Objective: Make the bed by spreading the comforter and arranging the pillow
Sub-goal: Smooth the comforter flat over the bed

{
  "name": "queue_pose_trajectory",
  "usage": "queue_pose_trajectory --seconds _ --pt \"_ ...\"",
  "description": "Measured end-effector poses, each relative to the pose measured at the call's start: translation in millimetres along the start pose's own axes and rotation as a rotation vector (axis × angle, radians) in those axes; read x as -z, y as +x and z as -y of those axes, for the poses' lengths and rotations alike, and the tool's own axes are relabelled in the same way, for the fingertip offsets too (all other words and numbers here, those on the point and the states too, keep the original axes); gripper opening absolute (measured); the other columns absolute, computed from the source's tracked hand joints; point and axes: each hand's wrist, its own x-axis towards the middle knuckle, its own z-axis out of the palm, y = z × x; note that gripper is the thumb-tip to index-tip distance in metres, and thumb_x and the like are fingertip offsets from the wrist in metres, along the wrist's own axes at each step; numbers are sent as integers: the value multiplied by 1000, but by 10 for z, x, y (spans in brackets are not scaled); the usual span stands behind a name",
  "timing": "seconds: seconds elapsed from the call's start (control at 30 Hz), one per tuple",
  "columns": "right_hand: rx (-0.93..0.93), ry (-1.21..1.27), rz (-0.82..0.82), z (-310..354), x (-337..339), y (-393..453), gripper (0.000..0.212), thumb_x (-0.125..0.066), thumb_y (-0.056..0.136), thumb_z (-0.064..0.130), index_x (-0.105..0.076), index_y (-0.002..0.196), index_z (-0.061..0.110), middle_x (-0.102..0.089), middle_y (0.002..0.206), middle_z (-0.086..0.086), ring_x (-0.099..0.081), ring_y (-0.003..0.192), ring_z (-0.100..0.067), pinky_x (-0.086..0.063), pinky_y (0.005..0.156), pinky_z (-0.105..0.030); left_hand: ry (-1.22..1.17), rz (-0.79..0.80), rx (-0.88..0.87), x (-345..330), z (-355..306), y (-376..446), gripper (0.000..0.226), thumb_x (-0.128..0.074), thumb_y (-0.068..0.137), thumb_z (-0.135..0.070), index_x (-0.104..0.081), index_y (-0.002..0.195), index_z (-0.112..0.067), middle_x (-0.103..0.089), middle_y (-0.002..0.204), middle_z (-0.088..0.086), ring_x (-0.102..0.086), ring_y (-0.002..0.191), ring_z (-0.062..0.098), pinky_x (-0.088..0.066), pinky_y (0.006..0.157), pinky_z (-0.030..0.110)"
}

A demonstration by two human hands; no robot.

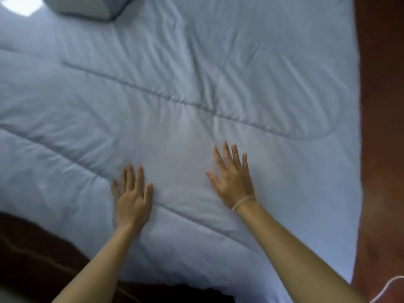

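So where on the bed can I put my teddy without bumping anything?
Most of the comforter lies bare: the wide stretch beyond both hands up to the pillow, and the strip between the right hand and the floor-side edge. The gap between the right and left hand is tighter.

Both forearms are bare from the lower edge of the picture up to the wrists; no sleeve shows on either one. The left hand (132,201) wears nothing: no ring, no band, no watch. The right hand (232,179) is likewise ringless, but a thin pale band (243,202), like an elastic hair tie, circles its wrist at a slant. The fingers (227,154) are slim, with short, unpainted nails as far as the blurred picture lets one tell.
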Motion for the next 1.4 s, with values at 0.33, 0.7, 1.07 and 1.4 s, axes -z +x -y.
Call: queue_pose_trajectory --seconds 0.33,0.7,1.07,1.4 --pt "-459 -83 36 -1339 97 156 81 -17 88 71 -32 146 17 -27 152 -23 -26 138 -42 -21 110 -61 -59 64 98 18 633 -651 68 -5 96 -57 -4 151 -18 0 159 8 4 147 21 8 117 47" --pt "162 -46 66 757 -484 910 66 -33 89 56 -32 147 23 -31 153 -13 -29 141 -34 -17 111 -57 7 1 -115 364 507 1074 63 -18 94 -54 -23 149 -23 -16 158 9 -13 146 27 -1 116 49" --pt "-351 -39 3 -235 -104 1451 68 -31 87 49 -48 136 5 -43 143 -23 -36 132 -47 -25 105 -67 -240 -229 397 469 991 1399 67 -19 94 -46 -14 150 -10 -9 157 19 -6 145 37 0 115 52" --pt "-229 -116 70 -323 -385 2334 68 -29 91 65 -19 150 33 -11 160 -3 -9 147 -24 1 117 -49 -13 -80 -44 -6 -25 1928 66 -12 91 -54 -16 151 -24 -15 158 10 -12 146 30 -3 116 52"
